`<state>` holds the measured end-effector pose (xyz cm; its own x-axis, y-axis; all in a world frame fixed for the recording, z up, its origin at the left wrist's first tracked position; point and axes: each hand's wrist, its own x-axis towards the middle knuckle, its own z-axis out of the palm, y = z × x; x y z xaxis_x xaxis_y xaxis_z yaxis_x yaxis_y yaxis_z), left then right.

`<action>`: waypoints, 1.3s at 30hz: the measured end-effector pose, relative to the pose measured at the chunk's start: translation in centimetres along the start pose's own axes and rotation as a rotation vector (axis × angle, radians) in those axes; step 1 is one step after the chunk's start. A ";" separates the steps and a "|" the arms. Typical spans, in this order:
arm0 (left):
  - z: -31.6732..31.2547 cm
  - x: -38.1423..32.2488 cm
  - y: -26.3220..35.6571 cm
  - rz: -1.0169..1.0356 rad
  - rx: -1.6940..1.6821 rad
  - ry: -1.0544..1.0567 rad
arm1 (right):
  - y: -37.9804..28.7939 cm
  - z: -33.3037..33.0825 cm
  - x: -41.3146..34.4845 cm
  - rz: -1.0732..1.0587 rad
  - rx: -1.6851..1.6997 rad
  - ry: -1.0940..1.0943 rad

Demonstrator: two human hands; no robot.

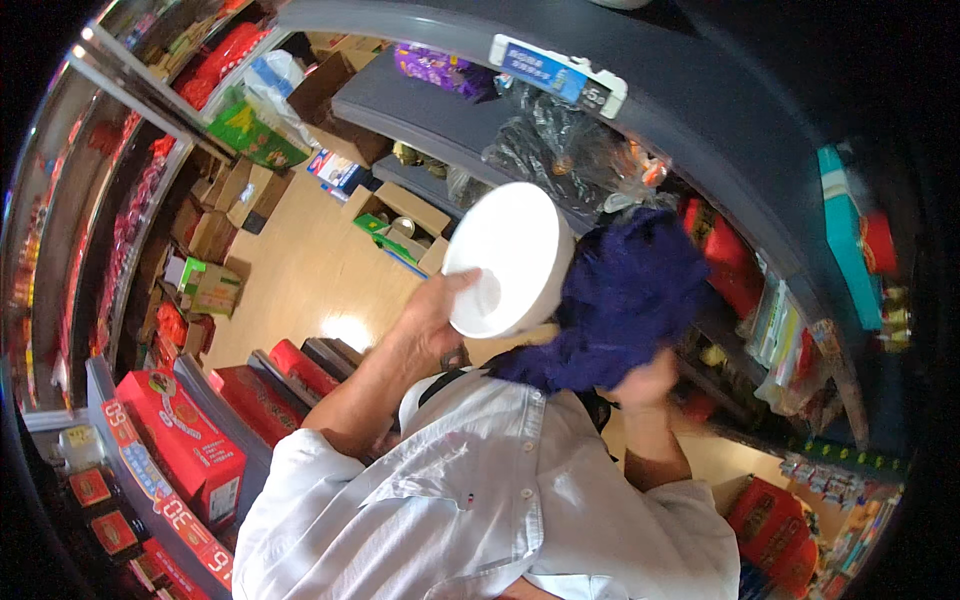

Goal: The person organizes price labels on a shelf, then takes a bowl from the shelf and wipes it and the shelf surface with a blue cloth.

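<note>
My left hand (442,304) grips a white bowl (517,240) by its rim, thumb inside, the bowl tilted so that its inner side faces the camera. To the right of the bowl, my right hand (646,379) holds a crumpled dark blue cloth (637,277), which hangs close beside the bowl's outer wall. The right hand is blurred and its fingers are partly hidden by the cloth. Whether cloth and bowl touch cannot be told.
A grey counter (720,112) curves across the top and right, with plastic bags (555,150) on a shelf below it. An open cardboard box (412,206) stands on the floor ahead. Red boxes (180,442) fill shelves at the lower left; stocked shelves line the far left.
</note>
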<state>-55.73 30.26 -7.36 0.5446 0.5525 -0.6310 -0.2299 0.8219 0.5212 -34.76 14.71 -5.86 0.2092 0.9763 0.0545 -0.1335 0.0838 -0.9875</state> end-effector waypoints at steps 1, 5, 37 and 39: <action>0.3 0.3 -1.1 -0.033 0.061 -0.037 | 0.2 1.6 1.1 -0.185 -0.268 -0.044; 0.5 -0.7 -2.4 -0.080 -0.314 -0.354 | -2.0 5.4 5.5 -0.586 -0.843 0.025; 6.4 -2.5 6.0 0.676 0.758 0.045 | -1.5 5.0 3.1 0.389 0.918 0.172; 10.4 -2.6 9.1 0.727 0.789 -0.037 | -1.8 3.1 1.3 0.407 1.029 0.098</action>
<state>-50.84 34.84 5.03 0.5145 0.8575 -0.0093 0.0697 -0.0310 0.9971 -37.23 16.41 -3.60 0.0371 0.9524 -0.3025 -0.9405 -0.0691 -0.3328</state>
